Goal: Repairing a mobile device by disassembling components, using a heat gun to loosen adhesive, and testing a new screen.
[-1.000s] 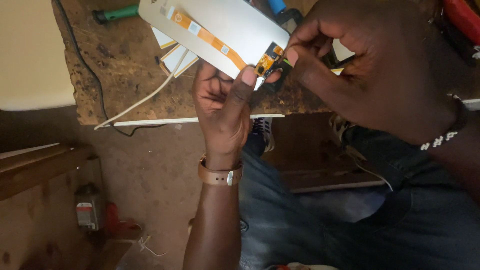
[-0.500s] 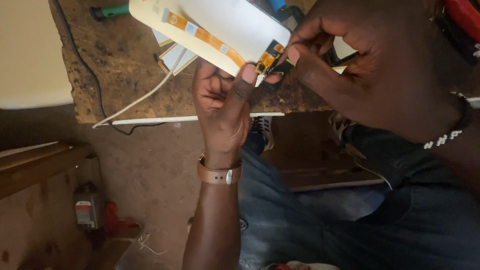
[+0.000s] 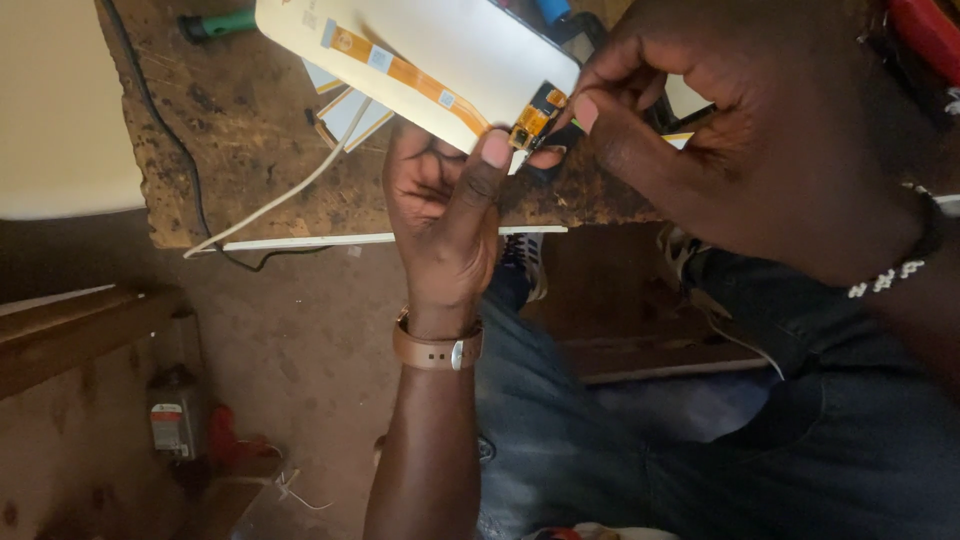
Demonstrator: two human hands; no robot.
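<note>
Left hand (image 3: 440,215) grips white panel (image 3: 420,60), right hand (image 3: 700,130) pinching its orange ribbon connector (image 3: 528,125); worn wooden bench (image 3: 250,130) behind, dirt floor (image 3: 300,350) below.

white panel (image 3: 470,50) | orange ribbon strip (image 3: 405,72) | brown wristband (image 3: 437,350) | green handle (image 3: 222,23)

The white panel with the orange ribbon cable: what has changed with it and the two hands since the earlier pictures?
Very little. The white panel has tilted and drifted slightly up and left in the view. The left hand holds it from below as before, thumb at the lower end. The right hand pinches the end of the orange ribbon cable as before. Nothing was let go. The wooden bench and white cord lie unchanged.
</note>
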